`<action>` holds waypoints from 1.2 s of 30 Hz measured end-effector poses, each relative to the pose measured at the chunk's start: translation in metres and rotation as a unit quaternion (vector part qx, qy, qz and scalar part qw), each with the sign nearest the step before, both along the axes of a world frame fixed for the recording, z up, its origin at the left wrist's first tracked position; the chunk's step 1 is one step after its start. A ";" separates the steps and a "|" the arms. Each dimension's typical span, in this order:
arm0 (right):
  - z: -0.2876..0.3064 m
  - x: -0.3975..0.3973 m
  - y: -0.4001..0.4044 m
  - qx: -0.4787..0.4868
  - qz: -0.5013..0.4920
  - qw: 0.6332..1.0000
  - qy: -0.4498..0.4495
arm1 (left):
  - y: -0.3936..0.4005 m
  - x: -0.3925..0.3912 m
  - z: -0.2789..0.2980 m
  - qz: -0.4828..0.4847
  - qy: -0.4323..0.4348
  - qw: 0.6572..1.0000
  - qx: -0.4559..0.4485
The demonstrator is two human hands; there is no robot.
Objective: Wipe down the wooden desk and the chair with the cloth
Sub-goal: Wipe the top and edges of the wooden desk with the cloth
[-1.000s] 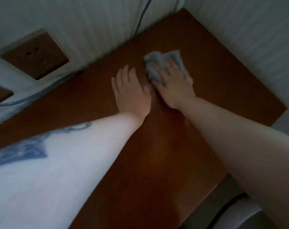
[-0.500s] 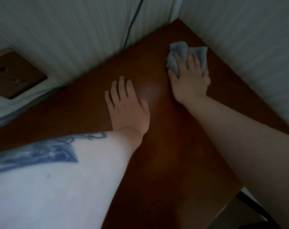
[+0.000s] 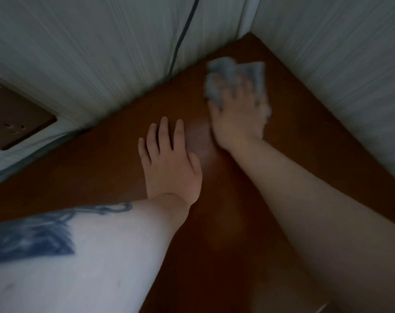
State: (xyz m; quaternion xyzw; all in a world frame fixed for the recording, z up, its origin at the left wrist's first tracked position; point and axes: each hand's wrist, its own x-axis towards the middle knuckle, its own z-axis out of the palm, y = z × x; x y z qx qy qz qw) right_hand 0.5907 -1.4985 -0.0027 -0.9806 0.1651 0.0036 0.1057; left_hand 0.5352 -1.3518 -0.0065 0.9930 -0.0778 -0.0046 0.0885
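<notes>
The desk-wiping step is in hand: the right hand (image 3: 237, 116) presses the cloth (image 3: 235, 75) flat-fingered onto the desk (image 3: 101, 168) near its far corner. The left hand (image 3: 169, 163) rests flat, fingers apart, bracing. Next should come strokes over the nearer wood; the chair isn't visible.

Your left hand (image 3: 170, 164) lies flat, palm down, fingers straight and slightly spread, thumb tucked beside the palm. A blue tattoo marks your left forearm (image 3: 79, 256). Your right hand (image 3: 238, 116), blurred, presses down with fingers spread forward, just beyond your left fingertips; its forearm (image 3: 316, 211) runs back to the right.
</notes>
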 end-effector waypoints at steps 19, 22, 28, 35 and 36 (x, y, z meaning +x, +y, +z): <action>0.014 0.050 -0.065 0.045 0.037 0.998 0.037 | 0.003 -0.002 0.000 -0.005 0.004 1.000 0.015; 0.001 0.013 -0.036 0.007 -0.136 0.991 -0.008 | 0.002 -0.001 -0.001 -0.004 0.008 1.000 0.011; 0.016 0.016 -0.004 0.062 0.223 0.970 0.073 | 0.003 -0.002 0.002 -0.005 0.002 1.000 -0.004; 0.007 -0.074 -0.005 -0.002 -0.114 0.993 0.029 | 0.001 -0.003 0.003 -0.010 0.022 1.000 0.000; 0.010 -0.081 0.004 0.017 -0.044 0.998 0.036 | 0.002 -0.005 0.003 -0.008 0.022 1.000 -0.002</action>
